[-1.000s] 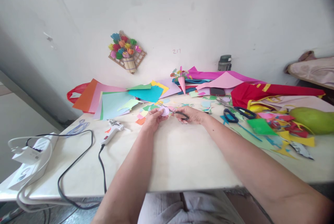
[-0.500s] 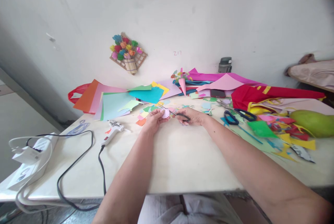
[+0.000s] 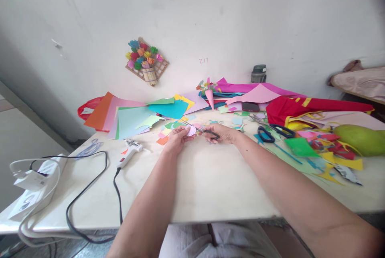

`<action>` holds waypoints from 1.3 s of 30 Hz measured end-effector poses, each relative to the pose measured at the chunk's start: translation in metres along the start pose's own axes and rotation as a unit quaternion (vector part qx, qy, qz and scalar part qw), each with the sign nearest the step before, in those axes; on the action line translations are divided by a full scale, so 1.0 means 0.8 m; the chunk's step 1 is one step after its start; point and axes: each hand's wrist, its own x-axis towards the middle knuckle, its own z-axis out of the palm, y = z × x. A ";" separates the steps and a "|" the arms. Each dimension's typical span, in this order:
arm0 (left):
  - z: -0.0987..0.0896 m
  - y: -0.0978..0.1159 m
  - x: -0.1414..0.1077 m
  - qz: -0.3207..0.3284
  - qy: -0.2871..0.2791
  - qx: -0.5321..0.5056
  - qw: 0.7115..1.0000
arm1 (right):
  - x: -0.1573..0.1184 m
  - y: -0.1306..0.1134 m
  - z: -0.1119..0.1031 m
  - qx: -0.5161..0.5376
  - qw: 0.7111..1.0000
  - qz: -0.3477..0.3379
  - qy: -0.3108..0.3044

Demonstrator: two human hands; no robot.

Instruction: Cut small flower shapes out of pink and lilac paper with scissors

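A small round piece of pale lilac paper (image 3: 191,130) is pinched in my left hand (image 3: 178,139) above the middle of the table. My right hand (image 3: 221,133) is closed around the black handles of a pair of scissors (image 3: 211,133). The blades point left and lie at the far edge of the paper round; whether they touch it I cannot tell. Coloured paper scraps (image 3: 171,125) lie on the table just behind both hands.
On the left lie a glue gun (image 3: 129,156), its black cable and a white power strip (image 3: 39,186). Coloured sheets (image 3: 135,119) spread along the back. To the right are larger scissors (image 3: 281,130), a green packet (image 3: 301,147), paper scraps and a green fruit (image 3: 357,140).
The camera view has shifted very slightly. Both hands, the paper round and the scissors keep nearly the same place.
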 end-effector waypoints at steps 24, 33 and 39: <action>0.009 0.003 -0.005 -0.017 0.014 -0.028 0.999 | 0.003 0.003 0.001 -0.004 1.000 -0.011 -0.017; 0.009 0.004 -0.004 -0.010 0.015 -0.025 1.000 | 0.002 -0.002 0.003 0.006 1.000 0.003 -0.013; 0.010 0.005 -0.006 -0.005 0.010 -0.018 1.000 | -0.004 -0.008 0.004 0.013 1.000 0.018 -0.018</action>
